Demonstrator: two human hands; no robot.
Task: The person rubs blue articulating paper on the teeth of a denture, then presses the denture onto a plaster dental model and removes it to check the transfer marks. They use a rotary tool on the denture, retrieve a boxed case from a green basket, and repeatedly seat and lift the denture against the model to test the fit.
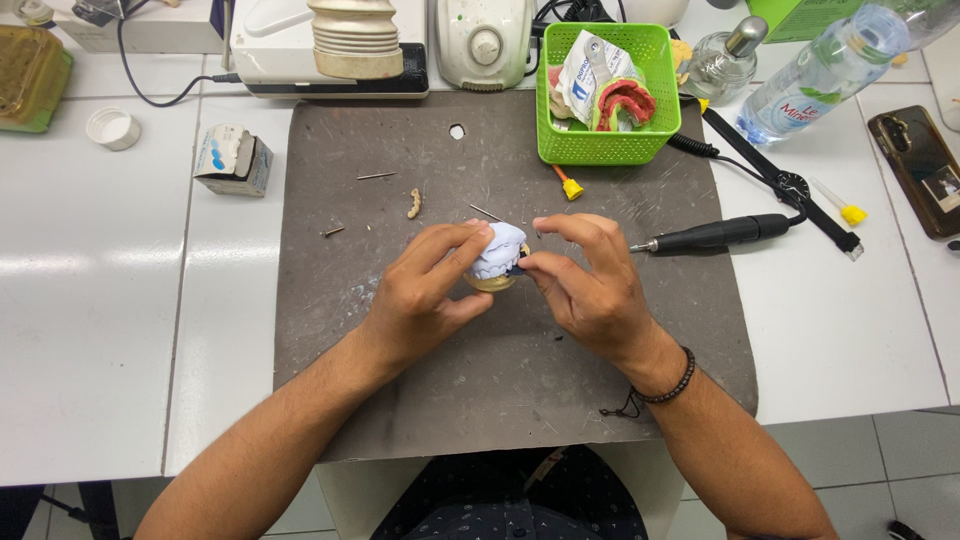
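At frame centre, your left hand (425, 290) cups the pale cast (497, 253) steady while your right hand (590, 280) fingertips pinch its edge.

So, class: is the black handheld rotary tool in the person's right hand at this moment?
No: the black rotary tool lies on the mat's right edge, while the right hand pinches the pale blue dental model.

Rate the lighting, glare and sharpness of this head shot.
Head view: even overhead light, soft shadows under the left hand and right hand; a bright glare band on the white table at left; the grey mat is matte, no glare; the pale cast is sharp; table edges bow slightly at the frame's borders.
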